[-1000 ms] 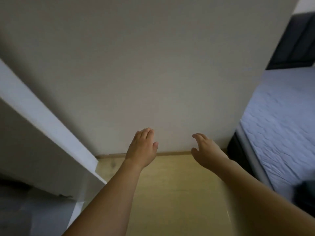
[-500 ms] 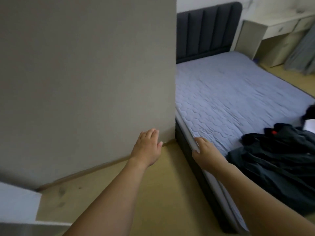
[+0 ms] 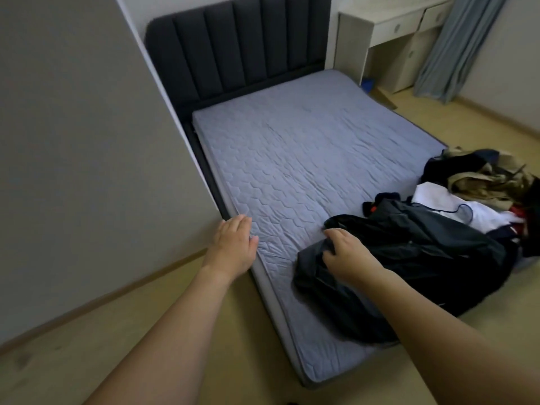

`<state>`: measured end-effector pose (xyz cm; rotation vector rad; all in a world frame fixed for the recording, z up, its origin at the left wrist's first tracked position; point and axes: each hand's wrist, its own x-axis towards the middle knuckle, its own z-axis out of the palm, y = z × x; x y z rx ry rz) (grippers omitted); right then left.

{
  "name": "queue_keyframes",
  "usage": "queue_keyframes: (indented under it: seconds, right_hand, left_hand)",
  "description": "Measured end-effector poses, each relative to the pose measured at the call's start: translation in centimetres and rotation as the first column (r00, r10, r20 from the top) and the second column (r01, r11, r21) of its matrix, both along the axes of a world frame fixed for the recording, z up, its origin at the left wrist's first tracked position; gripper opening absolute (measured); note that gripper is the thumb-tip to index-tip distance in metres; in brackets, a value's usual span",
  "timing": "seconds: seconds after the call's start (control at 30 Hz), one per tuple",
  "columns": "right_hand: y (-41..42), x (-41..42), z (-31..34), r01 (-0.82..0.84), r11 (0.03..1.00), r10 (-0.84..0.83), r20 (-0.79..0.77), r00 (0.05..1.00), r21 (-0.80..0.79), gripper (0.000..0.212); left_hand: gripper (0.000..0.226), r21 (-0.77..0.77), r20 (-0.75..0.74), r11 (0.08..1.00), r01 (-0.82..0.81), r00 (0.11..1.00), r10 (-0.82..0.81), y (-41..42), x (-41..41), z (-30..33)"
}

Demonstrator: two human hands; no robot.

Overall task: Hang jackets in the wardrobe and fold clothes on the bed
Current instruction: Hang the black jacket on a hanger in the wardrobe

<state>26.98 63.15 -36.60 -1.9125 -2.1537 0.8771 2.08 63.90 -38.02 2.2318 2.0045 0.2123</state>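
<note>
A blue-grey quilted mattress [image 3: 292, 156] fills the middle of the view. On its near right corner lies a crumpled dark jacket [image 3: 415, 258]. Behind it sits a pile with a white garment [image 3: 441, 206] and a beige garment [image 3: 482, 179]. My right hand [image 3: 347, 254] is over the jacket's left edge with loosely curled fingers touching the fabric; no grip shows. My left hand [image 3: 233, 244] hovers open over the mattress's left edge and holds nothing. The wardrobe is out of view.
A grey wall panel [image 3: 87, 141] stands close on the left. The dark padded headboard [image 3: 233, 48] closes the far end of the bed. A pale desk [image 3: 394, 27] and a grey-blue curtain [image 3: 455, 48] are at the back right. Wooden floor [image 3: 146, 331] lies below me.
The view has swung right from the grey panel to the bed. The clothes pile has come into view, and my right hand now reaches the dark jacket.
</note>
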Motion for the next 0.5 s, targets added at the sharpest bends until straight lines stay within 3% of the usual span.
queue_keyframes:
  seconds: [0.3,0.5]
  right_hand:
    - [5.3,18.5,-2.6,0.093,0.994,-0.093,-0.001,0.996,-0.056,0.054]
    - [11.0,35.3,-5.4,0.103,0.985,-0.097,0.047,0.994,-0.136,0.040]
  left_hand:
    - [0.051,-0.106,0.066,0.994,0.027,0.998,-0.020,6.7,17.8,-4.5]
    - [0.052,-0.235,0.113,0.969,-0.074,0.988,0.103,10.6,32.4,-7.9]
